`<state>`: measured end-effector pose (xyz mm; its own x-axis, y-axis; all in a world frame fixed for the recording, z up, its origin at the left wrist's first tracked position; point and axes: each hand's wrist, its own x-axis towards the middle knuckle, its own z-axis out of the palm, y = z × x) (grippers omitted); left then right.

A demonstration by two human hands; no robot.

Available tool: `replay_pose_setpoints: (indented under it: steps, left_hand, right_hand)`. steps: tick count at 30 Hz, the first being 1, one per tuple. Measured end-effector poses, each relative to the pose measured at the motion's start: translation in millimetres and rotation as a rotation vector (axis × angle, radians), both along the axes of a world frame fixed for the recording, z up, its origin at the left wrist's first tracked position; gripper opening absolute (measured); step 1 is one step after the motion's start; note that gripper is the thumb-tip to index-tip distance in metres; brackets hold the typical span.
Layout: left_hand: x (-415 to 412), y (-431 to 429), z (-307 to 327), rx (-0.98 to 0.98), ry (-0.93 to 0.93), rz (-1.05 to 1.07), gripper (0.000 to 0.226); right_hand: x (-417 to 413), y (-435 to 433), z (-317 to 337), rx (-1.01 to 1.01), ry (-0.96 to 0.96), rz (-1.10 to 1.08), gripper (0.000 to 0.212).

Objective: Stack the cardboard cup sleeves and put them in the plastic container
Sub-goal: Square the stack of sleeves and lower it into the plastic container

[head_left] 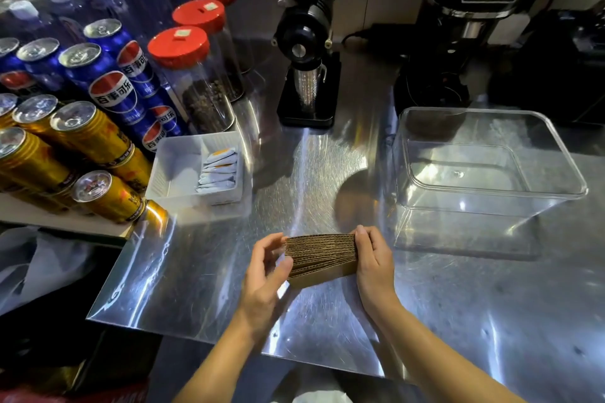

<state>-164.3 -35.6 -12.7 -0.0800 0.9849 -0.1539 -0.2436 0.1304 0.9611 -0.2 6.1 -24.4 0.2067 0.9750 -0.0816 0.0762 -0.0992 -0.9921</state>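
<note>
A stack of brown corrugated cardboard cup sleeves (320,255) is held flat between both hands just above the steel counter, its ridged edges facing up. My left hand (266,275) grips the stack's left end with fingers curled over it. My right hand (373,267) clamps the right end, thumb on the far side. The clear plastic container (491,203) stands open and empty on the counter, to the right of and beyond the hands.
A white tray of sachets (170,173) sits left of centre. Stacked blue and gold drink cans (95,137), red-lidded jars (193,82) and water bottles fill the left. A black grinder (307,52) and coffee machine (471,26) stand at the back. The steel counter (203,288) ends at my side.
</note>
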Motion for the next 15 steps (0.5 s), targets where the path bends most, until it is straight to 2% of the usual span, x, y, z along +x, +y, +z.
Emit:
replay_pose_setpoints:
  steps: [4, 8, 10, 15]
  left_hand:
    - [-24, -9, 0, -0.021, 0.464, -0.203, 0.083]
    - [-17, -6, 2, -0.059, 0.662, -0.239, 0.099]
    - [-11, -3, 0, -0.029, 0.728, -0.207, 0.097]
    - [-6, 2, -5, 0.051, 0.781, -0.092, 0.053]
  right_hand:
    - [0, 0, 0, -0.006, 0.016, 0.011, 0.032]
    - [0, -1, -1, -0.009, 0.028, 0.018, 0.032]
    - [0, -2, 0, -0.004, 0.029, 0.024, 0.032]
    - [2, -2, 2, -0.015, 0.024, 0.048, 0.03]
